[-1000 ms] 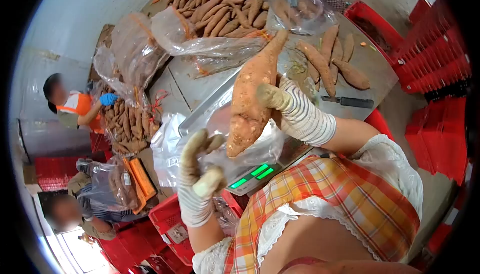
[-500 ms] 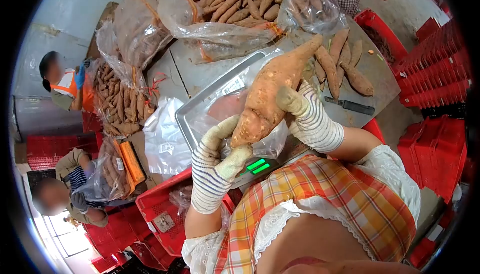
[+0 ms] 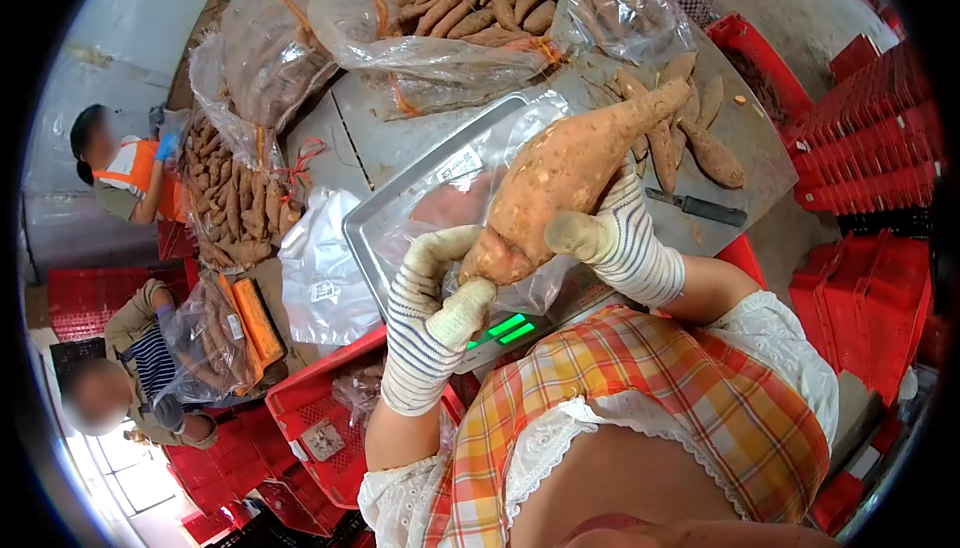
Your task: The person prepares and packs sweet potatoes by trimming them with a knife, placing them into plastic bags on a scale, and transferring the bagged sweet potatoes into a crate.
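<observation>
On my feed, table shows past the left edge of the tray, giving room; over it, the left hand pinches the blunt end of the sweet potato, the right hand clasps its middle. I'd grip that thick part: likely heavy, stiff. A knife lies near the table's right edge.

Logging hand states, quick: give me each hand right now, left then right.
Left hand: closed on the near end of the large sweet potato.
Right hand: holding the same sweet potato by its side.
</observation>
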`<move>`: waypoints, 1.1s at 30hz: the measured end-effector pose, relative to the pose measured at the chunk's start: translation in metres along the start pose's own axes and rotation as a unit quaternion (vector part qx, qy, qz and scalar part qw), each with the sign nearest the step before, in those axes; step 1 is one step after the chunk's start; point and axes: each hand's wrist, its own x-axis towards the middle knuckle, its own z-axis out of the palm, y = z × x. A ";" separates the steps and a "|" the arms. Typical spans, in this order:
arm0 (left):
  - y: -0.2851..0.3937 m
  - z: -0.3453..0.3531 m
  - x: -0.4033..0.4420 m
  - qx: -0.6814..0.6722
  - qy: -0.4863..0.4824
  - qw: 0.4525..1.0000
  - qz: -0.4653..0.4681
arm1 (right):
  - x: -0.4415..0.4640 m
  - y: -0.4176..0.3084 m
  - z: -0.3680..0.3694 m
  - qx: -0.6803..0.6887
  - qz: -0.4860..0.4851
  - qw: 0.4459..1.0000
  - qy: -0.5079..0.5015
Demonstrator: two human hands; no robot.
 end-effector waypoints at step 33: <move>0.028 -0.071 -0.054 0.000 -0.061 0.929 0.365 | 0.006 -0.002 -0.031 -0.418 -0.254 0.845 -0.215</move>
